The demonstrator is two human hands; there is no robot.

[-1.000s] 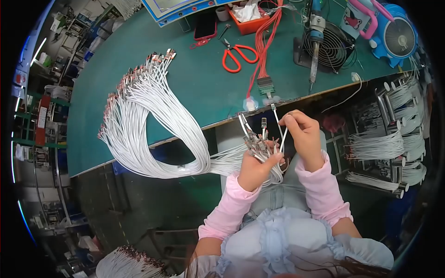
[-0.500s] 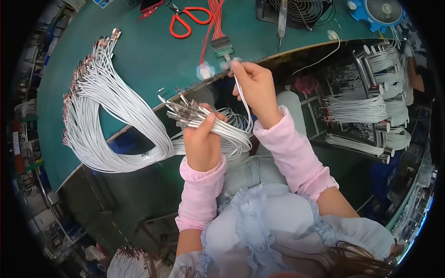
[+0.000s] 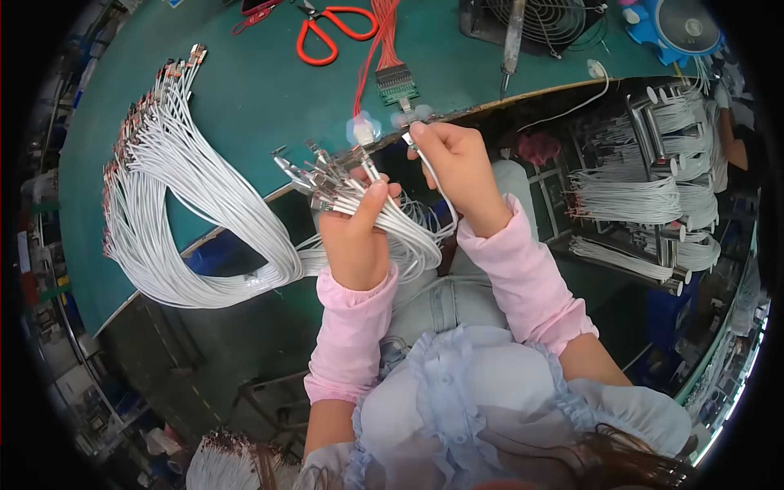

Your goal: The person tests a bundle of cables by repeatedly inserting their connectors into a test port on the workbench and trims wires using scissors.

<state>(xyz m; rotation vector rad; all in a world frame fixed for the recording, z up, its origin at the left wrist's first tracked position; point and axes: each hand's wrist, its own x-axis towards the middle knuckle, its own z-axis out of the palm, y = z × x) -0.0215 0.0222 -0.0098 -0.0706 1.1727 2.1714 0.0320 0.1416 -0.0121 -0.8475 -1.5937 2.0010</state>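
Note:
Near the table edge, my left hand (image 3: 359, 237) is closed round a bunch of white cables (image 3: 400, 233), whose metal connectors (image 3: 322, 180) fan out above the thumb. To its right my right hand (image 3: 461, 167) pinches the connector end of one white cable (image 3: 442, 188), just below a green circuit board (image 3: 398, 91) with red wires (image 3: 385, 41). A small gap shows between that connector and the board's socket. A white plug in clear material (image 3: 362, 131) lies at the table edge. The long white cable bundle (image 3: 220, 192) curves over the table on the left.
Red-handled scissors (image 3: 317, 42) lie on the green table (image 3: 245, 106). A soldering iron (image 3: 512, 45) and a black fan (image 3: 545, 18) are at the back right, beside a blue fan (image 3: 682, 28). White cables (image 3: 629, 196) hang on a metal rack at right; a co-worker's arm (image 3: 729, 139) shows beyond.
The view has shifted. My right hand went up to the board with one cable, then drew slightly back with its connector off the socket. My left hand keeps holding the bunch.

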